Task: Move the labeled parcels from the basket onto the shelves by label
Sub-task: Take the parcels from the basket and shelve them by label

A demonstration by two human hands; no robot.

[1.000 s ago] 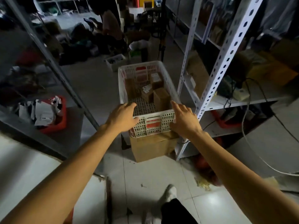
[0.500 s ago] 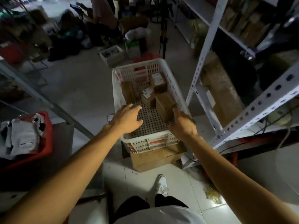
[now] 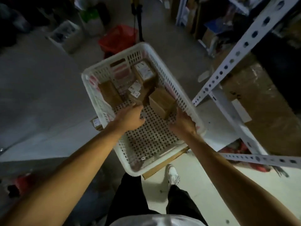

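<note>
A white perforated basket (image 3: 85, 79) sits on a cardboard box in front of me. Inside lie several brown parcels: one with a big white label at the back right (image 3: 145, 72), a plain one at the left (image 3: 109, 93), a small labeled one in the middle (image 3: 136, 92), and a plain one at the right (image 3: 161, 101). My left hand (image 3: 130, 118) is inside the basket, its fingertips at the near edge of the small middle parcel. Against the near right corner of the right parcel lies my right hand (image 3: 182, 121), its fingers hidden between parcel and basket wall.
A white slotted shelf upright (image 3: 236, 53) rises at the right, over a low shelf board (image 3: 216, 128) and a large wrapped carton (image 3: 260, 103). Behind the basket stands a red basket (image 3: 120, 36). A small box (image 3: 96, 123) lies on the floor at its left. My white shoe (image 3: 173, 173) is just below.
I have leaned over the basket. Both hands left its near rim and reached inside, the left toward the middle parcel, the right to the right-hand parcel.
</note>
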